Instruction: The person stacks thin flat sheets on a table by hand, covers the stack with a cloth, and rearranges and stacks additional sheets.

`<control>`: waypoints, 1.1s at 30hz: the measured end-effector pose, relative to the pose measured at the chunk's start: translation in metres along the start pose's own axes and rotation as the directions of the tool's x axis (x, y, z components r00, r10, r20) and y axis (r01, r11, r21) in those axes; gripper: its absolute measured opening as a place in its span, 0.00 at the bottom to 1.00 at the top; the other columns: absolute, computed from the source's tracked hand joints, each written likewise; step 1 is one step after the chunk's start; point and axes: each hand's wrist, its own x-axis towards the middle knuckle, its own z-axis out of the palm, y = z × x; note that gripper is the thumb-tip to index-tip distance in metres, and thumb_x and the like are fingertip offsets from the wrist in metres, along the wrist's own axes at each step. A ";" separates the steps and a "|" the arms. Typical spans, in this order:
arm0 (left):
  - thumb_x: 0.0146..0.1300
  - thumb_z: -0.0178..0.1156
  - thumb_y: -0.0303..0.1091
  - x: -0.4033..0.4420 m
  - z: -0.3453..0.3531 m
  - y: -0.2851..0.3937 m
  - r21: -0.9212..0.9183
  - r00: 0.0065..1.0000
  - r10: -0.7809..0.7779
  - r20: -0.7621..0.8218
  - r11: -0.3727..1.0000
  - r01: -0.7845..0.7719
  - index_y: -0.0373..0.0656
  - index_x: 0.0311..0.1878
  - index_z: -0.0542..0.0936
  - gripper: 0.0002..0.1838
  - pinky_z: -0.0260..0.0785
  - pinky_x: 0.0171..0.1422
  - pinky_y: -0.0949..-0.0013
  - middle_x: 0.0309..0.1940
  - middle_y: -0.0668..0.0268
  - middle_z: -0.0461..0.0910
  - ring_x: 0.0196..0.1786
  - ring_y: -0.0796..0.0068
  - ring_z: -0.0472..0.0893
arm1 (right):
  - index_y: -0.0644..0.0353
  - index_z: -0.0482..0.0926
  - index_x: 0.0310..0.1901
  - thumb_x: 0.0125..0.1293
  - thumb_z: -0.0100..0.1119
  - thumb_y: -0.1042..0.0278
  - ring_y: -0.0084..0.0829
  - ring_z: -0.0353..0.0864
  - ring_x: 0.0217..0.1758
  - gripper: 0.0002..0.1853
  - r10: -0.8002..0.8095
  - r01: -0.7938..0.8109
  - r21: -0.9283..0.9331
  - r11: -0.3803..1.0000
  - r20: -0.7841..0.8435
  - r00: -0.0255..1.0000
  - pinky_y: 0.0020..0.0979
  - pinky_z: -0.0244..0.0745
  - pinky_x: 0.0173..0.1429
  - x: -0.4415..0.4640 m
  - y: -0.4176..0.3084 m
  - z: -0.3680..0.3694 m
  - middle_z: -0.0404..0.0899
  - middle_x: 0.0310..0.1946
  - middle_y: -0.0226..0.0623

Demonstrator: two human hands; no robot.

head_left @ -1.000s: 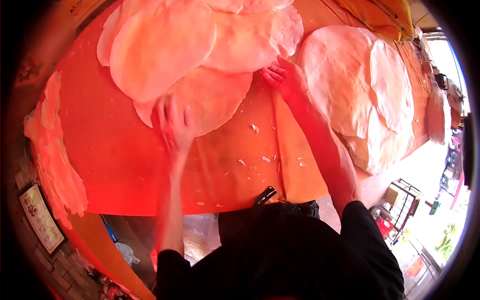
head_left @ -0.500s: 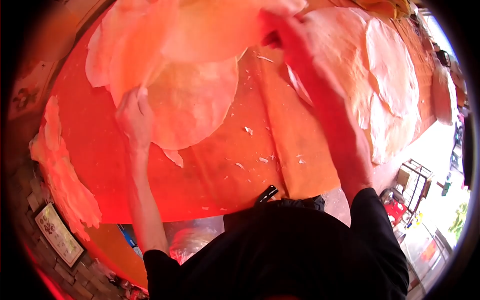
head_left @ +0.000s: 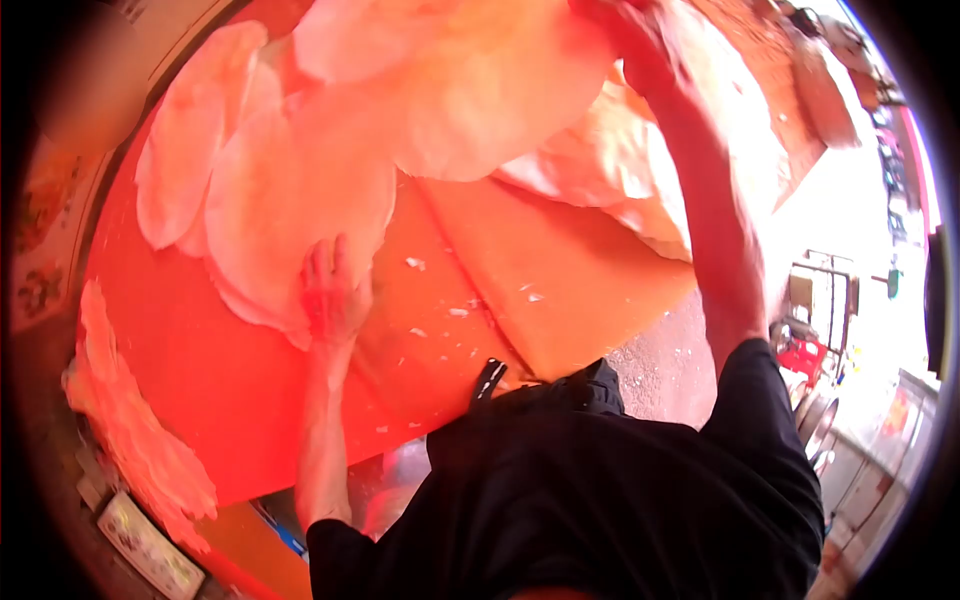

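Observation:
Several thin, pale, roundish sheets overlap on the orange-red covered table. My left hand [head_left: 338, 285] lies open with fingers spread on the lower edge of a round sheet [head_left: 300, 200]. At the top, my right hand [head_left: 630, 30] is at the right edge of a larger sheet [head_left: 480, 90] and appears closed on it; its fingers are blurred and partly cut off by the frame. Under my right forearm lies a pile of crinkled pale sheets [head_left: 610, 155], partly covered.
The table cover [head_left: 230, 410] has a crease and small white scraps. Ragged pale pieces [head_left: 140, 430] line its left edge. A black strip with white marks [head_left: 488, 378] is at the near edge. A metal rack [head_left: 825, 295] stands at right, with a long pale bundle [head_left: 825, 95] behind.
My left hand has gone from a pinch at a sheet's edge to lying flat, lower and further right. My right hand has moved right and up, and the large sheet has shifted right with it.

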 end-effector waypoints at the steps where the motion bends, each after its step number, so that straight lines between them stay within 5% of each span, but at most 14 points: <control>1: 0.57 0.63 0.33 -0.001 0.003 -0.005 0.046 0.999 0.047 -0.005 0.998 -0.046 0.39 0.56 0.74 0.23 0.72 0.55 0.50 0.48 0.52 0.73 0.54 0.48 0.74 | 0.67 0.80 0.43 0.69 0.55 0.62 0.32 0.84 0.42 0.14 -0.141 0.137 -0.093 0.986 -0.041 0.989 0.34 0.79 0.49 0.005 -0.007 -0.019 0.81 0.37 0.40; 3: 0.58 0.61 0.30 -0.001 0.001 -0.007 -0.002 0.999 0.039 0.025 0.999 -0.039 0.39 0.50 0.76 0.16 0.74 0.49 0.53 0.44 0.54 0.75 0.50 0.50 0.76 | 0.66 0.80 0.38 0.65 0.61 0.60 0.31 0.84 0.34 0.15 -0.549 0.574 -0.205 0.793 0.170 0.818 0.34 0.80 0.40 0.035 0.016 -0.098 0.80 0.33 0.39; 4: 0.58 0.60 0.28 0.000 0.000 -0.006 -0.021 0.999 0.029 0.043 0.999 -0.028 0.39 0.47 0.77 0.13 0.75 0.46 0.55 0.41 0.55 0.76 0.49 0.51 0.77 | 0.65 0.80 0.33 0.63 0.62 0.64 0.30 0.82 0.25 0.11 -0.277 0.263 0.193 0.945 0.049 0.960 0.33 0.80 0.31 0.014 -0.019 -0.112 0.79 0.27 0.37; 7: 0.59 0.57 0.24 0.003 -0.015 0.001 -0.067 1.000 0.004 0.024 0.998 -0.003 0.39 0.38 0.77 0.05 0.75 0.38 0.57 0.34 0.57 0.78 0.41 0.54 0.80 | 0.63 0.79 0.27 0.60 0.62 0.68 0.28 0.80 0.21 0.08 0.003 -0.008 -0.191 0.982 -0.027 1.000 0.30 0.76 0.25 -0.002 0.017 -0.216 0.78 0.22 0.34; 8: 0.60 0.57 0.22 0.006 -0.024 0.005 -0.067 0.995 -0.030 0.093 0.997 0.036 0.38 0.41 0.80 0.07 0.75 0.40 0.56 0.34 0.55 0.80 0.39 0.52 0.81 | 0.65 0.80 0.33 0.60 0.61 0.72 0.26 0.81 0.24 0.05 -0.020 -0.046 -0.386 0.921 -0.165 0.986 0.28 0.76 0.26 -0.007 0.052 -0.250 0.79 0.22 0.33; 10: 0.60 0.57 0.23 0.013 -0.041 0.016 -0.100 0.995 -0.031 0.092 0.994 0.041 0.37 0.40 0.80 0.06 0.73 0.39 0.55 0.33 0.54 0.80 0.38 0.51 0.81 | 0.63 0.79 0.43 0.58 0.65 0.51 0.43 0.83 0.40 0.22 -0.159 -0.128 -0.801 0.585 -0.268 0.950 0.42 0.78 0.41 -0.035 0.103 -0.270 0.82 0.35 0.47; 13: 0.60 0.58 0.24 0.028 -0.073 0.051 -0.231 0.993 -0.059 0.105 0.970 0.082 0.36 0.39 0.80 0.05 0.72 0.36 0.54 0.30 0.53 0.79 0.35 0.49 0.80 | 0.56 0.72 0.63 0.57 0.67 0.39 0.49 0.79 0.57 0.38 -0.191 -0.355 -0.913 0.204 -0.392 0.900 0.47 0.75 0.57 -0.075 0.099 -0.226 0.81 0.51 0.52; 15: 0.61 0.59 0.27 0.032 -0.087 0.085 -0.394 0.989 -0.094 0.118 0.909 0.133 0.37 0.38 0.79 0.05 0.71 0.34 0.50 0.28 0.51 0.79 0.31 0.46 0.80 | 0.58 0.75 0.58 0.57 0.72 0.46 0.36 0.83 0.42 0.33 -0.298 -0.095 -0.797 0.596 -0.330 0.896 0.34 0.78 0.49 -0.116 0.084 -0.154 0.83 0.37 0.43; 17: 0.60 0.62 0.28 0.027 -0.089 0.121 -0.550 0.978 -0.134 0.158 0.811 0.200 0.38 0.36 0.80 0.04 0.71 0.34 0.51 0.27 0.51 0.79 0.31 0.45 0.80 | 0.56 0.78 0.56 0.64 0.67 0.47 0.24 0.79 0.35 0.26 0.335 -0.330 -0.090 0.940 0.046 0.941 0.27 0.76 0.41 -0.156 0.068 -0.081 0.80 0.33 0.30; 18: 0.61 0.63 0.30 0.025 -0.093 0.140 -0.617 0.963 -0.162 0.215 0.742 0.262 0.37 0.34 0.80 0.06 0.71 0.33 0.52 0.24 0.51 0.78 0.29 0.46 0.80 | 0.56 0.76 0.58 0.66 0.63 0.44 0.25 0.80 0.38 0.27 0.477 -0.567 0.229 0.791 0.349 0.807 0.28 0.77 0.42 -0.175 0.060 -0.046 0.80 0.37 0.32; 21: 0.63 0.63 0.33 0.021 -0.086 0.169 -0.764 0.935 -0.150 0.320 0.542 0.349 0.34 0.35 0.81 0.10 0.71 0.32 0.61 0.21 0.52 0.78 0.24 0.63 0.81 | 0.64 0.70 0.65 0.71 0.55 0.42 0.35 0.83 0.50 0.34 0.499 -0.776 0.279 0.566 0.634 0.591 0.38 0.82 0.51 -0.212 0.032 0.024 0.78 0.52 0.47; 23: 0.65 0.62 0.33 0.010 -0.075 0.165 -0.775 0.903 -0.204 0.379 0.464 0.430 0.33 0.37 0.82 0.10 0.71 0.33 0.65 0.23 0.57 0.81 0.26 0.73 0.80 | 0.65 0.71 0.64 0.71 0.57 0.53 0.33 0.84 0.47 0.27 0.458 -0.800 0.381 0.463 0.670 0.584 0.33 0.82 0.47 -0.216 0.033 0.047 0.81 0.49 0.46; 28: 0.69 0.60 0.30 0.010 -0.106 0.145 -0.860 0.855 -0.370 0.363 0.220 0.460 0.31 0.42 0.83 0.10 0.72 0.39 0.73 0.34 0.71 0.84 0.34 0.82 0.79 | 0.64 0.74 0.61 0.62 0.55 0.76 0.22 0.81 0.36 0.23 0.330 -0.458 0.234 0.858 0.433 0.839 0.27 0.77 0.37 -0.216 0.047 0.064 0.83 0.36 0.32; 33: 0.67 0.61 0.25 0.026 -0.185 0.098 -0.819 0.932 -0.354 0.076 0.511 0.261 0.33 0.47 0.83 0.09 0.74 0.47 0.75 0.41 0.64 0.85 0.42 0.80 0.82 | 0.63 0.81 0.52 0.56 0.58 0.81 0.16 0.77 0.29 0.20 -0.014 -0.049 0.269 0.962 0.227 0.974 0.22 0.72 0.31 -0.146 -0.008 -0.021 0.80 0.27 0.25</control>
